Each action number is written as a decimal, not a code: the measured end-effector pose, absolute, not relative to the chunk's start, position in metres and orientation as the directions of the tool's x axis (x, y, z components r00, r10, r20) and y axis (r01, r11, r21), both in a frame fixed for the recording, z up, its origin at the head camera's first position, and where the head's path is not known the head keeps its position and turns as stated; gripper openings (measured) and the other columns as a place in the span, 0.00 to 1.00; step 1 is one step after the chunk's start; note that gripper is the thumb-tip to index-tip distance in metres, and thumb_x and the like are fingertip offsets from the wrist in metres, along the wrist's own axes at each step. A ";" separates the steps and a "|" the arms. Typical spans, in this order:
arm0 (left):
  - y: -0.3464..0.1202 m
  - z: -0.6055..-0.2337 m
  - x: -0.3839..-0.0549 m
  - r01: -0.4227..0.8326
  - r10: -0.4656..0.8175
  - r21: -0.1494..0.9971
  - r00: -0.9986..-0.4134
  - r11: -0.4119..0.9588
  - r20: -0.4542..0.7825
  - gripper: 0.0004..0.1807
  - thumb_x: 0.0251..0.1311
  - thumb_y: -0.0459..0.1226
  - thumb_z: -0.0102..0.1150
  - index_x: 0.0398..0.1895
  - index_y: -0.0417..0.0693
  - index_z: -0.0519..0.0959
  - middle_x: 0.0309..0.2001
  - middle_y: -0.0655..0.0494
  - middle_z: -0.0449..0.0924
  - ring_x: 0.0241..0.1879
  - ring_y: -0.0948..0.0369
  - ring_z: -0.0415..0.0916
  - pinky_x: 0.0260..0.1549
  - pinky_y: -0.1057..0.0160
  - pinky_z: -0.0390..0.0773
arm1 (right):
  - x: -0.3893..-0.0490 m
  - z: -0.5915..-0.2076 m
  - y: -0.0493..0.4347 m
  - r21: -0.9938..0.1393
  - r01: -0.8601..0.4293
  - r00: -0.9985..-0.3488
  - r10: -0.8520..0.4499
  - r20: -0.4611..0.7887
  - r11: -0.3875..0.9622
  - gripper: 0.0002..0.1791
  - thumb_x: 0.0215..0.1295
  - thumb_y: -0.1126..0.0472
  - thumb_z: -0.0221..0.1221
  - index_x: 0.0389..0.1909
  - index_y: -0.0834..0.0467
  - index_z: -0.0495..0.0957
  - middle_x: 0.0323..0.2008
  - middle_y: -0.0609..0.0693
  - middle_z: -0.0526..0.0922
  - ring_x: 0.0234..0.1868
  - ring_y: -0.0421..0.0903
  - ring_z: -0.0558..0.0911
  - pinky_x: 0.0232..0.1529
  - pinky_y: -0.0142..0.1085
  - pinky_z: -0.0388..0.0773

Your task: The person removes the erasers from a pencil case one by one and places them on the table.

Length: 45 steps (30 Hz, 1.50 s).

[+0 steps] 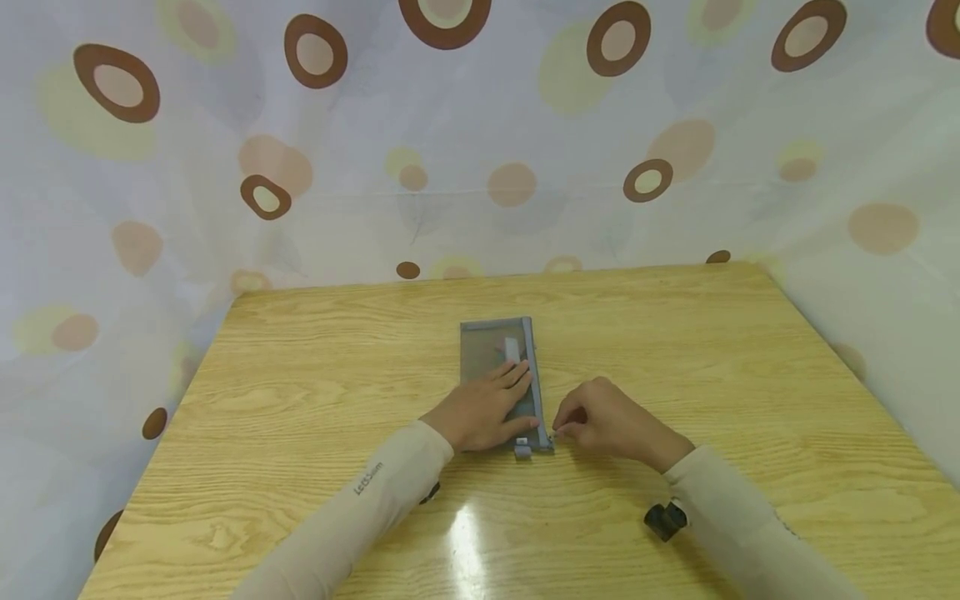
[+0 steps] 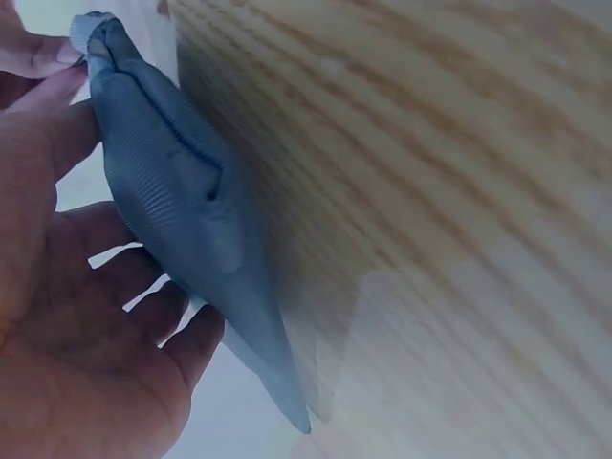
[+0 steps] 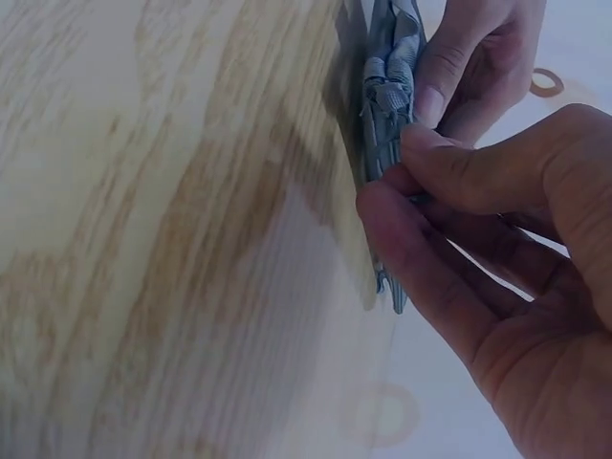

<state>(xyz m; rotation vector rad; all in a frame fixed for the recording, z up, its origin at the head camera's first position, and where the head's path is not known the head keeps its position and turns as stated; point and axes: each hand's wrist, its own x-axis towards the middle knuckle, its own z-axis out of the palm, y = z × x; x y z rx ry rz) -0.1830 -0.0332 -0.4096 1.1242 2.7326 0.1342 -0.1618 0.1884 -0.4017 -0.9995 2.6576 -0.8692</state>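
A grey mesh zipper pouch [image 1: 480, 346] lies flat on the table, its zipper edge along the right side. My left hand [image 1: 487, 408] rests on the pouch with fingers spread, the fingertips near the zipper edge. In the left wrist view those fingers lie over the pouch [image 2: 182, 182], whose side bulges a little. At the near right corner my right hand [image 1: 611, 421] pinches the zipper pull between thumb and index finger. The right wrist view shows this pinch at the folded end of the pouch [image 3: 390, 72]; the fingertips mostly hide the pull.
The wood-grain table [image 1: 337, 358] extends around the pouch on all sides. A patterned cloth [image 1: 465, 125] hangs behind it and along both sides. A small grey tab [image 1: 522, 452] sticks out from the pouch's near edge. Dark wrist devices [image 1: 665, 522] show under the sleeves.
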 end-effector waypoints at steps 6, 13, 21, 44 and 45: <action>-0.033 -0.413 -0.183 0.675 0.695 0.168 -0.707 0.718 -0.131 0.40 0.68 0.60 0.35 0.74 0.45 0.48 0.75 0.52 0.42 0.73 0.56 0.39 0.70 0.58 0.49 | -0.161 -0.403 0.184 -0.551 -0.548 -0.781 -0.620 0.067 0.630 0.10 0.52 0.75 0.61 0.25 0.58 0.86 0.26 0.44 0.85 0.26 0.33 0.78 0.27 0.27 0.77; -0.034 -0.416 -0.183 0.676 0.696 0.173 -0.706 0.717 -0.127 0.40 0.68 0.61 0.34 0.74 0.45 0.48 0.75 0.52 0.43 0.73 0.56 0.39 0.69 0.58 0.50 | -0.163 -0.407 0.182 -0.519 -0.541 -0.801 -0.594 0.077 0.662 0.10 0.52 0.74 0.61 0.24 0.56 0.86 0.25 0.42 0.84 0.26 0.33 0.78 0.27 0.28 0.76; -0.034 -0.417 -0.184 0.684 0.704 0.172 -0.700 0.709 -0.120 0.40 0.68 0.60 0.34 0.74 0.45 0.47 0.75 0.52 0.42 0.73 0.56 0.39 0.70 0.58 0.49 | -0.168 -0.411 0.182 -0.522 -0.537 -0.808 -0.582 0.092 0.663 0.11 0.51 0.76 0.59 0.24 0.58 0.86 0.25 0.43 0.84 0.25 0.33 0.76 0.26 0.27 0.75; -0.035 -0.417 -0.184 0.688 0.709 0.181 -0.699 0.703 -0.096 0.40 0.69 0.60 0.34 0.74 0.44 0.48 0.74 0.52 0.44 0.73 0.55 0.40 0.69 0.57 0.50 | -0.175 -0.409 0.175 -0.472 -0.496 -0.855 -0.504 0.120 0.729 0.11 0.49 0.76 0.59 0.22 0.58 0.86 0.23 0.44 0.84 0.23 0.34 0.75 0.25 0.29 0.76; -0.035 -0.417 -0.184 0.687 0.708 0.182 -0.700 0.704 -0.095 0.40 0.69 0.60 0.35 0.74 0.44 0.49 0.74 0.52 0.44 0.73 0.55 0.40 0.69 0.57 0.50 | -0.176 -0.409 0.175 -0.471 -0.492 -0.858 -0.499 0.121 0.732 0.11 0.49 0.76 0.60 0.22 0.58 0.86 0.23 0.44 0.84 0.23 0.34 0.75 0.25 0.29 0.76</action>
